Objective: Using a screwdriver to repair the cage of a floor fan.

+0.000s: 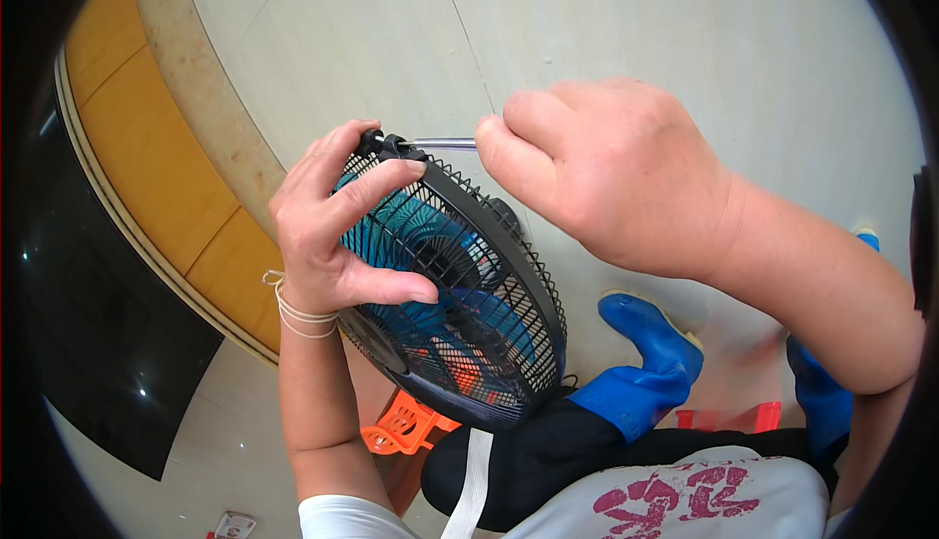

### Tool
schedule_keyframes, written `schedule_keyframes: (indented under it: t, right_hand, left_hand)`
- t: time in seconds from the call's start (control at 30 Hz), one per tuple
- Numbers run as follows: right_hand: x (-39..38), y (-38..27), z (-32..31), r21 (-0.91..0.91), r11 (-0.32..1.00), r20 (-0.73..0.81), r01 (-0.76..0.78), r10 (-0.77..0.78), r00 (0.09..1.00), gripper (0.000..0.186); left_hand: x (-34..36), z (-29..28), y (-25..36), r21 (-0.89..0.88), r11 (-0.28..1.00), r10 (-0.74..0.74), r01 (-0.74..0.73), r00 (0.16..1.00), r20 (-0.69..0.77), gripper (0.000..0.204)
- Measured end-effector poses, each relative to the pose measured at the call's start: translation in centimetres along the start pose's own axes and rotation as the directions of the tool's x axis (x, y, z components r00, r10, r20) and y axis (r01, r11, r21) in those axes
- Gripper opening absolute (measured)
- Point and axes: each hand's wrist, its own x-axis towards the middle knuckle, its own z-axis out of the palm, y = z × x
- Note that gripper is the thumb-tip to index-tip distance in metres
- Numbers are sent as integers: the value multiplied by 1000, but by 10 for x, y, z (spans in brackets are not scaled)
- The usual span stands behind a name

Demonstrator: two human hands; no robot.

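A round fan (460, 275) with a black wire guard and blue blades stands tilted against my lap. My left hand (337, 216) grips its upper rim, fingers at a black clip (393, 145) and thumb stretched over the grille. My right hand (606, 167) is closed in a fist around a screwdriver, its handle hidden by the fingers. The screwdriver's metal shaft (440, 144) points left, its tip at the clip on the rim. A white strap (473, 485) hangs below the fan across my leg.
Blue boots (646, 353) are on my feet. An orange plastic piece (406, 426) shows below the fan, and a red plastic edge (743, 418) near my legs. To the left are a yellow panel (161, 167) and a glossy black surface (108, 304). Pale tiles (606, 21) cover the floor.
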Motion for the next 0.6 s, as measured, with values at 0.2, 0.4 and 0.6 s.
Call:
schedule_keyframes:
  t: [0.2,0.4,0.6]
  right_hand:
    - [0,-15,5,-138,989,84,49,-38,996,22]
    - [28,-13,-9,509,22,790,-860,386,477,14]
    - [27,-14,-11,574,-416,818,-705,313,482,13]
  left_hand:
    - [1,0,1,8,1000,5,-5,1000,-7,82]
    - [-1,0,-1,10,1000,10,-10,1000,-16,78]
    - [1,-1,1,17,1000,-2,2,1000,-13,76]
